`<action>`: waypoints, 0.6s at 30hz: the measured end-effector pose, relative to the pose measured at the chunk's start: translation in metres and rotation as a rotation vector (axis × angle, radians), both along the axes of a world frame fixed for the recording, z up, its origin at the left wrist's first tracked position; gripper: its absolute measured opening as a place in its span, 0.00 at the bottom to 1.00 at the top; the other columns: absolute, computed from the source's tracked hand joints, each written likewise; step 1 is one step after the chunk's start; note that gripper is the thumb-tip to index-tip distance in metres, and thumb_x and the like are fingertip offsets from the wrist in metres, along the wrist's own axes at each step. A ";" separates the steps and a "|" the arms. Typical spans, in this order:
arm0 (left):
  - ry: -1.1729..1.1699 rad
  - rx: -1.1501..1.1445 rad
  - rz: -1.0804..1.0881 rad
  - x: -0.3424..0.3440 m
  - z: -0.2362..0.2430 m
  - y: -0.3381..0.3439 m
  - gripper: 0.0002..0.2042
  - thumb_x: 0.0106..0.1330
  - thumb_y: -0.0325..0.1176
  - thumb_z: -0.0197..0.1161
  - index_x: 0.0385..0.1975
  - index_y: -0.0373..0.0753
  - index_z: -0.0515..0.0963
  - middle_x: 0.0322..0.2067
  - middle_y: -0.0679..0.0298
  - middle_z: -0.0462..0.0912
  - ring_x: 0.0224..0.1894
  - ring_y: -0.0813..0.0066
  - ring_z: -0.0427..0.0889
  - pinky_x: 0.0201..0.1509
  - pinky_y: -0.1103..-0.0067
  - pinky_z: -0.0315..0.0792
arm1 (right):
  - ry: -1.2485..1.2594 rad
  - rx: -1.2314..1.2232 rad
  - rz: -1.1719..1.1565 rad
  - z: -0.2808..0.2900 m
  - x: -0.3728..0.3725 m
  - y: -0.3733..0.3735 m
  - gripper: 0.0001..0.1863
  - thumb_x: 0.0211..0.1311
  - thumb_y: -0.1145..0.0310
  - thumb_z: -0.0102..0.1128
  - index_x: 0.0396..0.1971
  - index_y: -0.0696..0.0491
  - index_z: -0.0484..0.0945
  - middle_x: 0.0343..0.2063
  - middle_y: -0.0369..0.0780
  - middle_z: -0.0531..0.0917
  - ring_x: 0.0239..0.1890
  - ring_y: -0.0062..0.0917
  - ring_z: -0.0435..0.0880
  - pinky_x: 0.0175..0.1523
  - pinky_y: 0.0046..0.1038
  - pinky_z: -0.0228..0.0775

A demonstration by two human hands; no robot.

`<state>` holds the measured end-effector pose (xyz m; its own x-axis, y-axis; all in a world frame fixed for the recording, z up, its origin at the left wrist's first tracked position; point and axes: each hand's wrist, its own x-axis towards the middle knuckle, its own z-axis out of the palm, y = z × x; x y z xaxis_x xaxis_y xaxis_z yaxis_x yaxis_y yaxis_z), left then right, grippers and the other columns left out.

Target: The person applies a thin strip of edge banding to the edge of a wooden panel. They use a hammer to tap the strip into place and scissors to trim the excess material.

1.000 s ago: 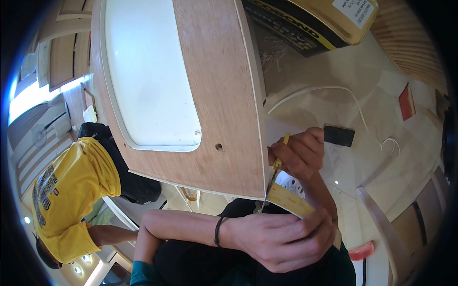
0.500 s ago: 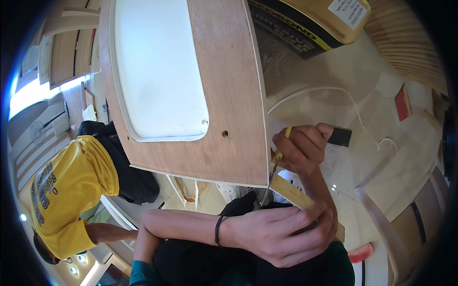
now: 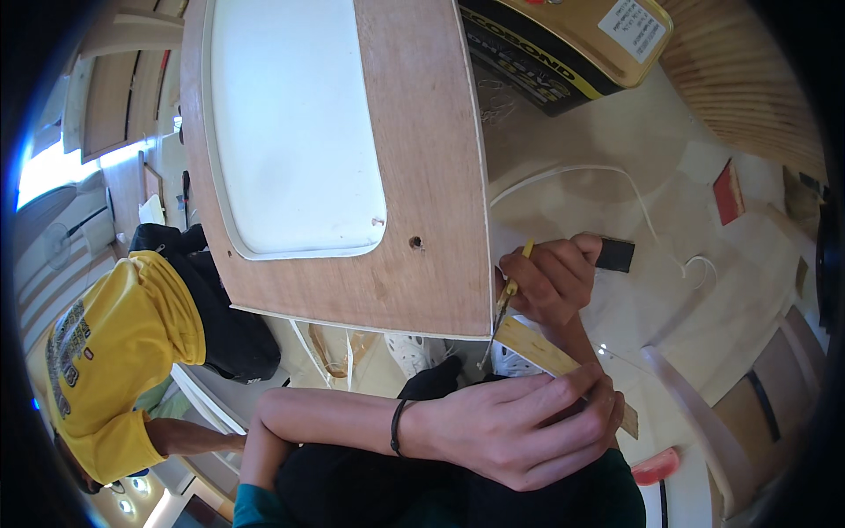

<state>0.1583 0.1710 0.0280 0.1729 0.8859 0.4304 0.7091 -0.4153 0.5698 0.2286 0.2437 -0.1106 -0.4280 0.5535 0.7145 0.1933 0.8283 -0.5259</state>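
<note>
My left hand (image 3: 519, 427), coming in from the left with a dark band at the wrist, is closed on a flat yellowish wooden strip (image 3: 537, 345). The strip's far end lies close to the near right corner of a wooden panel (image 3: 440, 290) with a white inset (image 3: 299, 132). Beyond it, my right hand (image 3: 554, 277) grips a slim yellow-handled tool (image 3: 508, 289), whose thin metal end points down beside that corner. The tool's exact kind is unclear. A black block (image 3: 616, 255) shows beside the right hand; I cannot tell whether the hand touches it.
A black and gold metal can (image 3: 581, 53) stands beyond the panel. A white cord (image 3: 616, 169) and a red-faced block (image 3: 729, 192) lie on the floor to the right. A person in a yellow shirt (image 3: 123, 343) bends at the left. A curved wooden frame (image 3: 687, 405) is at lower right.
The view has shifted slightly. Both hands keep their grips, and more of the wooden strip's near end shows past my left hand.
</note>
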 end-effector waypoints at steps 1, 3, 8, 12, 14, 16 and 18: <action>0.000 0.001 0.005 0.000 0.000 0.000 0.10 0.51 0.26 0.63 0.34 0.33 0.83 0.37 0.61 0.80 0.39 0.69 0.82 0.38 0.85 0.75 | 0.016 -0.009 0.004 0.000 0.000 0.000 0.10 0.42 0.71 0.69 0.28 0.47 0.80 0.14 0.29 0.74 0.17 0.21 0.71 0.34 0.28 0.54; 0.012 0.011 0.017 0.001 0.000 0.001 0.11 0.52 0.27 0.62 0.35 0.33 0.82 0.37 0.60 0.79 0.41 0.67 0.81 0.40 0.84 0.75 | 0.024 -0.021 0.009 0.000 -0.001 0.000 0.11 0.42 0.69 0.72 0.27 0.46 0.79 0.14 0.28 0.72 0.17 0.20 0.70 0.33 0.27 0.54; -0.017 0.058 0.025 0.007 0.004 -0.001 0.12 0.55 0.29 0.60 0.37 0.31 0.78 0.39 0.58 0.77 0.44 0.63 0.80 0.40 0.82 0.75 | 0.069 -0.060 0.103 -0.003 -0.001 -0.002 0.15 0.44 0.65 0.78 0.27 0.45 0.77 0.14 0.26 0.71 0.18 0.18 0.70 0.31 0.25 0.55; -0.041 0.060 -0.048 0.015 0.011 -0.019 0.12 0.56 0.29 0.59 0.39 0.32 0.78 0.40 0.59 0.78 0.43 0.66 0.80 0.42 0.80 0.73 | 0.062 -0.261 0.063 -0.022 0.008 -0.005 0.15 0.46 0.67 0.76 0.30 0.48 0.77 0.15 0.29 0.76 0.23 0.19 0.76 0.36 0.24 0.61; -0.027 0.105 -0.104 0.022 0.007 -0.035 0.13 0.55 0.29 0.59 0.40 0.34 0.78 0.40 0.60 0.79 0.44 0.68 0.81 0.44 0.77 0.72 | 0.117 -0.451 -0.014 -0.038 0.024 -0.007 0.17 0.49 0.69 0.75 0.36 0.51 0.76 0.18 0.31 0.79 0.27 0.20 0.79 0.40 0.24 0.65; -0.012 0.020 -0.168 0.021 -0.013 -0.051 0.13 0.55 0.30 0.59 0.41 0.36 0.77 0.40 0.61 0.80 0.45 0.69 0.81 0.47 0.75 0.71 | 0.190 -0.723 -0.138 -0.053 0.044 -0.020 0.21 0.52 0.71 0.74 0.42 0.53 0.71 0.23 0.34 0.81 0.30 0.20 0.80 0.43 0.24 0.66; 0.061 -0.108 -0.231 0.017 -0.038 -0.068 0.13 0.56 0.29 0.60 0.42 0.39 0.77 0.40 0.63 0.81 0.47 0.72 0.81 0.49 0.74 0.69 | 0.213 -0.890 -0.229 -0.066 0.066 -0.030 0.23 0.54 0.72 0.72 0.45 0.54 0.67 0.26 0.37 0.82 0.31 0.20 0.80 0.45 0.25 0.67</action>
<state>0.1753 0.1032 -0.0098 0.3990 0.8601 0.3179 0.6365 -0.5093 0.5792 0.2946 0.2139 -0.1767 -0.1503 0.9879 0.0389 0.1288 0.0585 -0.9899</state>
